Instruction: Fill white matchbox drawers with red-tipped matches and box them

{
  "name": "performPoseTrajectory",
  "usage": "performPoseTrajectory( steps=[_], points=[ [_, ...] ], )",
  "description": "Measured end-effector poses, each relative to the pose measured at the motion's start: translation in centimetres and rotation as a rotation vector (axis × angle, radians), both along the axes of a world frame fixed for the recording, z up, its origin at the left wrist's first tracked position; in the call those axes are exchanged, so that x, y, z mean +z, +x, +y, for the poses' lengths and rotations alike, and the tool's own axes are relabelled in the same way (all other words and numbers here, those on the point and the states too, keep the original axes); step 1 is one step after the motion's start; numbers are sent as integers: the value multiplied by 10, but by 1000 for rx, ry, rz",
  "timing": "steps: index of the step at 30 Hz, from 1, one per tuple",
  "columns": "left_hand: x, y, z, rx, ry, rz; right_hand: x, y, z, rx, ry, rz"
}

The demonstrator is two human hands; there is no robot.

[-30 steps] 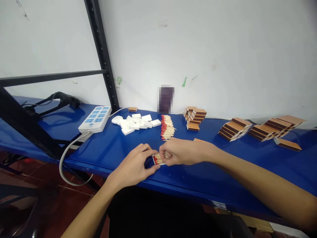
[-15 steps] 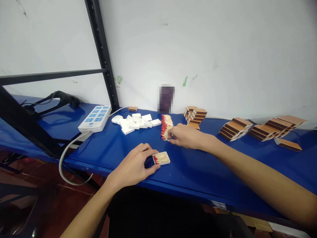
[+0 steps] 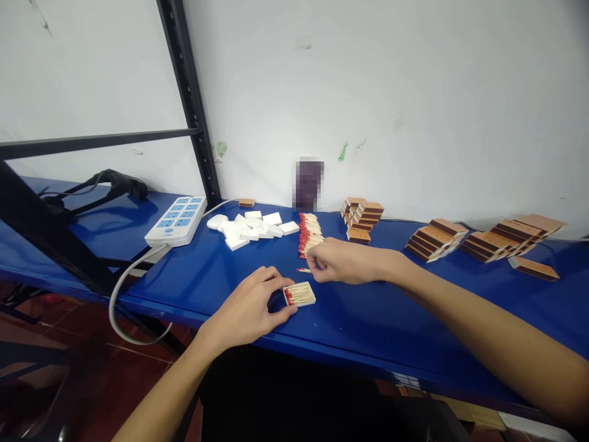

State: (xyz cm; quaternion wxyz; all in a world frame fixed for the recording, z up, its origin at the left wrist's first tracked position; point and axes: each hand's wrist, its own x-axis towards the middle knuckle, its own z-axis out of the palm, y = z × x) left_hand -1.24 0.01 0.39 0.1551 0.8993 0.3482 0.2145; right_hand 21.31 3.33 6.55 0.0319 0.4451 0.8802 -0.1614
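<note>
Near the front edge of the blue shelf, my left hand [image 3: 253, 307] grips a white matchbox tray [image 3: 315, 299] at its left end, thumb and index finger on its sides. Red-headed matches [image 3: 300, 294] lie inside it, heads toward my left hand. My right hand [image 3: 329, 261] is closed in a pinch on a match [image 3: 302, 270], its red head pointing left, just above and behind the tray. Beyond my right hand a long pile of loose matches [image 3: 309, 230] lies with heads to the left, partly hidden by the fingers.
White tray pieces [image 3: 248, 232] lie heaped at the back left, beside a power strip [image 3: 177, 220] with a grey cable. Brown matchboxes stand in stacks [image 3: 363, 215] behind and at the right [image 3: 435, 239]. A black upright post [image 3: 188, 92] rises at the left.
My right hand has moved from the pile of matches toward me, carrying a match closer to the tray. My left hand and the tray have stayed in place.
</note>
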Motion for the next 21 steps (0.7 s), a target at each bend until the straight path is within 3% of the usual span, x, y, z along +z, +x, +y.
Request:
performPoseTrajectory(
  steps=[9,12,15,18,21],
  points=[
    [-2,0,0,3,25,-2,-3,-22,-26,94,-81,32],
    [-2,0,0,7,9,4,1,-15,-18,56,-39,101],
    [-2,0,1,10,2,1,1,-2,-3,-30,134,100],
    [-2,0,1,14,-7,2,-9,10,15,-118,236,0],
    [-2,0,1,12,-9,6,-19,14,26,-104,259,-96]
  ],
)
